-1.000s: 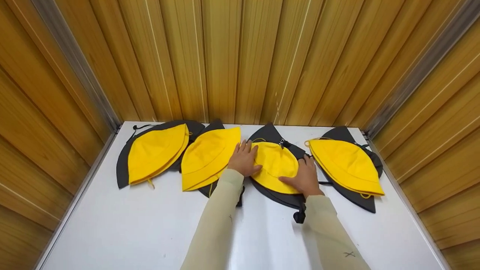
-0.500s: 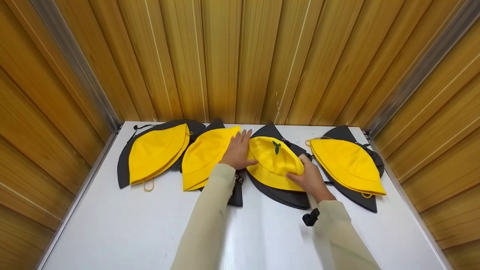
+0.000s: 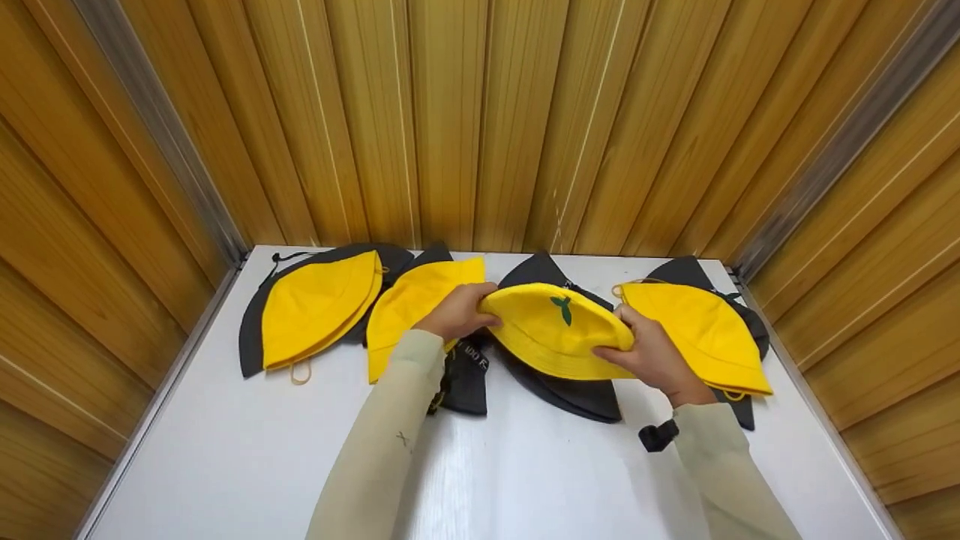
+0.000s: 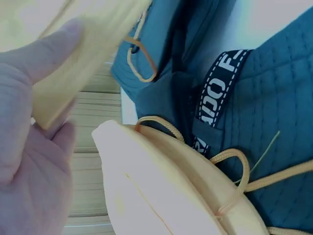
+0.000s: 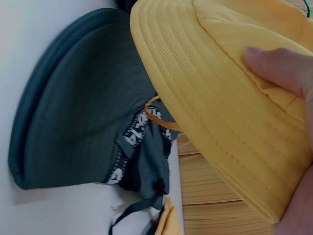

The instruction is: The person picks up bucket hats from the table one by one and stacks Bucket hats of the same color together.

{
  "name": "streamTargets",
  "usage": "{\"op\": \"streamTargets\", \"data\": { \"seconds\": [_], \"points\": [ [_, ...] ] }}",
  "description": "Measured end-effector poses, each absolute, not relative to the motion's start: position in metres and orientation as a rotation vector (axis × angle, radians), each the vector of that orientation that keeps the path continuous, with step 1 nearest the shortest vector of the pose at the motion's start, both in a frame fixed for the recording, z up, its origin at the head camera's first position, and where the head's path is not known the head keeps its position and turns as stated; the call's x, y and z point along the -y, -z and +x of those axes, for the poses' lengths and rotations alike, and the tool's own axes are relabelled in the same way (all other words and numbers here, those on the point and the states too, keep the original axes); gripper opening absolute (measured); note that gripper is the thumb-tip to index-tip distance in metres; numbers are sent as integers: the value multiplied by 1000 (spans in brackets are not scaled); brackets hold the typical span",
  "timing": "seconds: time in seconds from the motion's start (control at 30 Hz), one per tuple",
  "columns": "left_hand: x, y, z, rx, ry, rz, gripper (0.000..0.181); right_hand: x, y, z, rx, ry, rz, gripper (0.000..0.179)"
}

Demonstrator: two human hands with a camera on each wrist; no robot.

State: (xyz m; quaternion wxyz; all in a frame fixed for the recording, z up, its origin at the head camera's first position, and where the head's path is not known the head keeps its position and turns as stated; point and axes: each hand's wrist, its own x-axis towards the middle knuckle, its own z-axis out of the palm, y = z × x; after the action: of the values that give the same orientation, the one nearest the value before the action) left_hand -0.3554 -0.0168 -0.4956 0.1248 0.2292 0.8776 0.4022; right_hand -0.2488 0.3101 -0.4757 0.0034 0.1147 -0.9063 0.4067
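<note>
Between my hands is a yellow bucket hat [image 3: 555, 337] with a green leaf-like mark on its crown. My left hand [image 3: 459, 311] pinches its left end, the thumb on top, as the left wrist view also shows. The right hand [image 3: 654, 352] grips the opposite end, its thumb pressing the cloth near the brim seam in the right wrist view. Just beneath lies a dark grey hat [image 3: 577, 397], folded flat on the white table; in the right wrist view the yellow hat is raised above this dark hat [image 5: 78, 107]. An orange cord hangs from the yellow hat.
To the left lie two more yellow hats, one far left [image 3: 319, 311] and one nearer [image 3: 412, 307], each over a dark hat. Another yellow hat [image 3: 697, 330] over a dark one lies at right. Wood-panelled walls [image 3: 517, 127] enclose the white table [image 3: 225, 450].
The yellow hat has come up off the dark hat and turned to show its green mark. My left hand went from lying flat beside it to pinching its edge; both hands moved apart.
</note>
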Motion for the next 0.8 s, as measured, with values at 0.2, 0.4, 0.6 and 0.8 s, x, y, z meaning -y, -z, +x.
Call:
{"op": "streamTargets", "data": {
  "seconds": [0.2, 0.4, 0.6, 0.8],
  "points": [
    [27, 484, -337, -2440, -1404, 670, 21, -313, 462, -241, 2805, -1281, 358, 46],
    [42, 468, -325, -2476, -1464, 662, 20, -319, 455, -236, 2762, -1283, 313, 39],
    [63, 454, -314, -2514, -1471, 653, 22, -319, 450, -236, 2749, -1331, 331, 41],
    [90, 441, -296, -2582, -1543, 607, 23, -300, 439, -236, 2652, -1350, 360, 40]
  ]
}}
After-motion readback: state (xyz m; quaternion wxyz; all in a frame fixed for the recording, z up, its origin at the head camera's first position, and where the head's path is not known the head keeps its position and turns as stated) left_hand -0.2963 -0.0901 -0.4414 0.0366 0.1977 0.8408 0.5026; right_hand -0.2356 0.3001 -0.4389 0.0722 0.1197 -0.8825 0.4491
